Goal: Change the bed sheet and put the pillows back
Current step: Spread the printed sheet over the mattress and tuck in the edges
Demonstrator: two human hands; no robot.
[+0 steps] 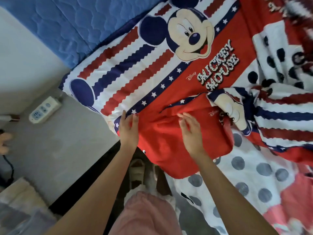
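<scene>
Red, white and navy striped sheet [135, 68] over blue quilted mattress [67, 26]

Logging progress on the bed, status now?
Left hand open, flat on the sheet edge. Right hand open over a bunched red fold. Blue mattress corner uncovered.
</scene>
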